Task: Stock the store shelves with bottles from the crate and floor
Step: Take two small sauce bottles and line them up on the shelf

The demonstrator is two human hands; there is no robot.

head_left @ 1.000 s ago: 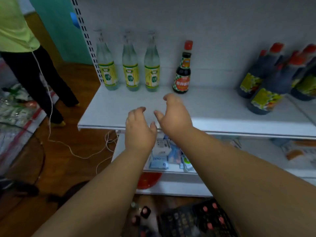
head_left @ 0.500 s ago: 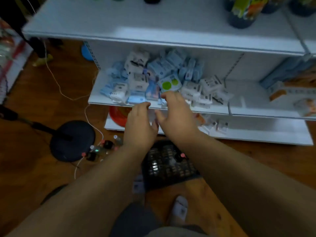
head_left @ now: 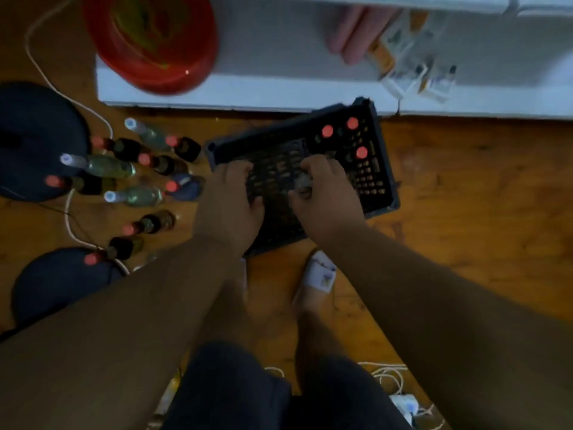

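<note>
A dark plastic crate (head_left: 387, 169) sits on the wooden floor in front of the bottom shelf, with three red-capped bottles (head_left: 361, 152) standing in its far right corner. My left hand (head_left: 229, 200) hovers over the crate's near left part with its fingers curled down and nothing visible in them. My right hand (head_left: 325, 193) is over the middle of the crate, fingers closed around a greyish bottle top (head_left: 302, 184). Left of the crate, several bottles stand on the floor: clear ones (head_left: 108, 166) and dark ones with red caps (head_left: 161, 164).
A red basin (head_left: 148, 41) rests on the white bottom shelf (head_left: 263, 88). Another person's hand (head_left: 353, 35) reaches to small boxes (head_left: 412, 72) there. Two black round stand bases (head_left: 34, 141) and a white cable (head_left: 69, 225) lie left. My slippered foot (head_left: 321, 274) is near the crate.
My view has swung from the shelves down to the floor. Both hands have dropped into the crate, and the right hand has closed on a bottle top.
</note>
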